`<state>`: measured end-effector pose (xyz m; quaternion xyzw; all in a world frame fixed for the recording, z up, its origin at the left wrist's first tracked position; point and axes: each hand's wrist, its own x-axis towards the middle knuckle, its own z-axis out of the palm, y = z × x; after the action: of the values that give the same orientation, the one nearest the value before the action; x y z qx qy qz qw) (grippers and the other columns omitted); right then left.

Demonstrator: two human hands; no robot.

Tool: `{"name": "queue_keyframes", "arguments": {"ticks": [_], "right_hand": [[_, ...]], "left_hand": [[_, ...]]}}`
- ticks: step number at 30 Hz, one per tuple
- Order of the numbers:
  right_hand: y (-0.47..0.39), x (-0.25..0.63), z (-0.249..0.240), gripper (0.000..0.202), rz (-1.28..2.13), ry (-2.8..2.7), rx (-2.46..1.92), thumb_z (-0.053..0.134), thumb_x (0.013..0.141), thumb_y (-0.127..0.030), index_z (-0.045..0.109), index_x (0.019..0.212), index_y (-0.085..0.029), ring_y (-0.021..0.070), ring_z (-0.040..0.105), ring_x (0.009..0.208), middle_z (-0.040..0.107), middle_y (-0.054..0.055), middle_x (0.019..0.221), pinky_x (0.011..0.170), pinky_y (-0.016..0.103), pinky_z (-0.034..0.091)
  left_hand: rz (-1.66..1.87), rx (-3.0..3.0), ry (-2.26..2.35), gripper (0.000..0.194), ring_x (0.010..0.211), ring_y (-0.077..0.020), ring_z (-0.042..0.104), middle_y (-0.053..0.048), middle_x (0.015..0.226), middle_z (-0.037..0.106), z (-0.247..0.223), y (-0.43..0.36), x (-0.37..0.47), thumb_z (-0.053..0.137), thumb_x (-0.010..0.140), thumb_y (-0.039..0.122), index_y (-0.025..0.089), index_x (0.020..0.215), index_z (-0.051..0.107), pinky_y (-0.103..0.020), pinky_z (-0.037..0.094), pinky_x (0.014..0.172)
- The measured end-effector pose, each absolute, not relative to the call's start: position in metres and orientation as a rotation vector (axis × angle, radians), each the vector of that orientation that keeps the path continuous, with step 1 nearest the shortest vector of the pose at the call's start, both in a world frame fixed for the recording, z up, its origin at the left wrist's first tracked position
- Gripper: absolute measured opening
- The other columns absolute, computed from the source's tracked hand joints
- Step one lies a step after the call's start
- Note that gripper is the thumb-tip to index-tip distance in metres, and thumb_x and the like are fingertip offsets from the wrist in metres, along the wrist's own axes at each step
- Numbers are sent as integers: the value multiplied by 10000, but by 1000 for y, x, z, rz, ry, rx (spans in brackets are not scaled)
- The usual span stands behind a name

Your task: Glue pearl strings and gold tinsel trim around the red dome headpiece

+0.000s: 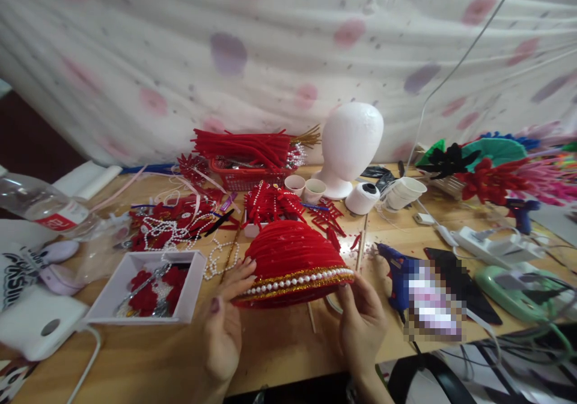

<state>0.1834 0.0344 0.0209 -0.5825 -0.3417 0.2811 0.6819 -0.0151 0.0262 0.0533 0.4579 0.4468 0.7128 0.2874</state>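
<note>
A domed red cap [288, 247] with ridged, velvety strips is held up over the wooden table. Along its lower edge runs a row of white pearls [295, 281] between gold glitter bands. My right hand [363, 320] grips the right end of the rim, thumb in front and fingers behind. At the left end, my left hand [225, 320] has its fingers against the rim, with the thumb raised off it. The inside of the cap is hidden.
Behind stand a white foam head [351, 145], paper cups [314, 190] and a red basket [238, 178] of red stems. A white tray [193, 290] and bead strings [175, 229] lie left. On the right are a blue glue gun [399, 272], a black tablet-like slab [473, 296] and power strips [496, 247].
</note>
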Motion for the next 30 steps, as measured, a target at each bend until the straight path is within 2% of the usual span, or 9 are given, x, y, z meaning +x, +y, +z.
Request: {"name": "queue_keyframes", "arguments": {"ticks": [3, 6, 10, 16, 20, 23, 25, 27, 30], "right_hand": [[36, 186, 30, 274, 671, -817, -1248, 821, 760, -413, 729, 930, -219, 235, 736, 824, 784, 55, 898, 728, 353, 600], [37, 188, 35, 259, 677, -833, -1204, 824, 757, -389, 698, 924, -236, 222, 722, 844, 764, 37, 904, 739, 337, 588], [38, 191, 29, 273, 674, -814, -1192, 807, 776, -387, 679, 955, -225, 237, 712, 873, 747, 58, 942, 749, 355, 578], [36, 193, 19, 298, 738, -794, -1166, 789, 793, -411, 662, 1001, -239, 252, 714, 955, 738, 65, 1032, 806, 375, 581], [38, 191, 22, 506, 849, -773, -1094, 773, 818, -417, 609, 1279, -283, 271, 660, 1167, 671, 96, 1280, 951, 412, 552], [41, 189, 26, 705, 970, -688, -956, 779, 824, -393, 471, 1458, -364, 255, 688, 1133, 663, 68, 1281, 936, 416, 569], [43, 187, 27, 713, 986, -659, -940, 782, 819, -392, 478, 1465, -382, 249, 718, 1064, 697, 55, 1225, 870, 396, 594], [43, 185, 27, 576, 955, -678, -984, 775, 821, -406, 608, 1367, -332, 255, 735, 1000, 746, 64, 1135, 814, 381, 605], [45, 182, 27, 327, 880, -721, -1026, 753, 843, -404, 751, 1141, -272, 251, 741, 925, 780, 64, 1016, 785, 374, 605]], "left_hand": [[1807, 1468, 1260, 189, 1103, -210, 718, -13, 1125, 790, 70, 24, -24, 599, 952, 277, 272, 991, 784, -340, 553, 990], [1692, 1833, 1290, 142, 1032, -152, 713, 4, 1091, 769, 91, 25, -30, 653, 917, 194, 269, 998, 743, -241, 551, 930], [1659, 2028, 1314, 140, 954, -131, 692, 2, 1019, 733, 105, 27, -25, 658, 919, 168, 269, 986, 729, -205, 547, 872], [1641, 1820, 1415, 103, 809, -119, 668, 3, 900, 664, 106, 27, -14, 670, 918, 275, 285, 988, 745, -154, 549, 669], [1605, 1461, 1388, 206, 633, -116, 618, 8, 713, 648, 109, 31, -15, 709, 879, 416, 224, 807, 710, -168, 517, 556], [1684, 969, 1214, 318, 436, -60, 395, 80, 513, 466, 112, 38, -14, 773, 809, 483, 208, 755, 625, -143, 364, 420], [1731, 764, 1110, 377, 411, -49, 264, 110, 472, 345, 113, 43, -11, 797, 782, 473, 206, 705, 541, -147, 290, 397], [1749, 710, 1105, 451, 437, -56, 299, 98, 495, 358, 112, 45, -9, 769, 791, 505, 204, 648, 466, -162, 335, 422], [1719, 788, 1206, 419, 593, -106, 547, 37, 660, 560, 105, 45, -9, 692, 838, 561, 211, 710, 499, -220, 494, 561]]}}
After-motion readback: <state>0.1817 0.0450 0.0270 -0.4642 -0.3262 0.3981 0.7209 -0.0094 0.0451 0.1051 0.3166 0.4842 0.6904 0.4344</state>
